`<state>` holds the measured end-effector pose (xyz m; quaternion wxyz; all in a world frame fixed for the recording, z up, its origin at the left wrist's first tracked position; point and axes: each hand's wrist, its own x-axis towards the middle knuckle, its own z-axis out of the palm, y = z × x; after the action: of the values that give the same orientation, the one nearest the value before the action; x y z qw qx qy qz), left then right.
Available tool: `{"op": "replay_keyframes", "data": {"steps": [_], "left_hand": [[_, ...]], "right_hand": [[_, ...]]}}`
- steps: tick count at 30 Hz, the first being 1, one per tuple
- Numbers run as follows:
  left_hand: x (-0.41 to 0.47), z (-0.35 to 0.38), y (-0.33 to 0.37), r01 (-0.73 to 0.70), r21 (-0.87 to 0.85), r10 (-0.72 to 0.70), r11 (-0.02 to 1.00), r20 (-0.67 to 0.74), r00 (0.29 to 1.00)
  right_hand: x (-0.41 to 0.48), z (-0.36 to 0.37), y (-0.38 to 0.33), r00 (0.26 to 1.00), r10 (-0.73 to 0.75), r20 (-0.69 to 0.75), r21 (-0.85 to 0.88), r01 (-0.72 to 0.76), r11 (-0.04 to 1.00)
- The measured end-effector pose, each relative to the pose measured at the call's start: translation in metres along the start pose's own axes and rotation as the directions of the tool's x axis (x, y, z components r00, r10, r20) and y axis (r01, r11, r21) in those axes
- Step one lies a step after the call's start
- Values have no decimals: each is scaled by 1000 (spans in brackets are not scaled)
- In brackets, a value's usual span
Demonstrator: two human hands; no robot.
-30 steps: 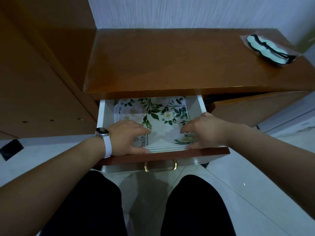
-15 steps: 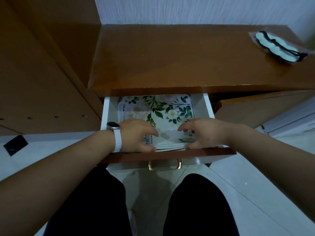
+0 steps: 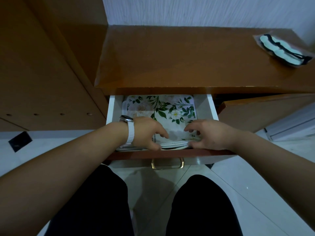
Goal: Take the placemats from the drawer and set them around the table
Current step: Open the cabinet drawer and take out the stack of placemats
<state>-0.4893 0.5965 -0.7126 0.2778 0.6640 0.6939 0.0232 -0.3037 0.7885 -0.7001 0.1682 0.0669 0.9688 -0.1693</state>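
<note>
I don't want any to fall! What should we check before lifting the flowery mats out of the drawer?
1. White-walled wooden drawer pulled open: ok.
2. Left hand pinches the front edge of the stacked white flower-print placemats: ok.
3. Right hand grips that edge too: cannot tell; thumb touches it, fingers curl above.
4. Every mat gathered: cannot tell.
5. Room to lift under the brown wooden cabinet top: cannot tell; the stack's back edge lies close to it.

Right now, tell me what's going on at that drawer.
A person has the drawer open and grips the near edge of a stack of flowered placemats with the left hand and right hand. The stack lies inside the drawer; none is out yet. A sleep mask lies on the cabinet top.
</note>
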Motion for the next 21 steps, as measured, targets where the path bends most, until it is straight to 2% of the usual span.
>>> {"op": "replay_keyframes", "data": {"steps": [6,10,14,17,21], "left_hand": [[1,9,2,-26,-21,24,999,-92,995],[0,18,3,-27,-222,1,975,-118,993],[5,22,7,51,-381,-92,923,-89,992],[23,20,17,77,-296,-97,952,-53,994],[38,16,30,25,-133,-36,991,-82,996]], "right_hand": [[-1,2,-2,1000,8,-28,3,-8,1000],[-1,3,-2,999,11,-38,9,-10,1000],[-2,4,-2,999,15,-42,14,-14,1000],[-2,3,-2,999,17,-44,8,-17,1000],[-3,4,-3,998,9,-60,16,-8,1000]]}}
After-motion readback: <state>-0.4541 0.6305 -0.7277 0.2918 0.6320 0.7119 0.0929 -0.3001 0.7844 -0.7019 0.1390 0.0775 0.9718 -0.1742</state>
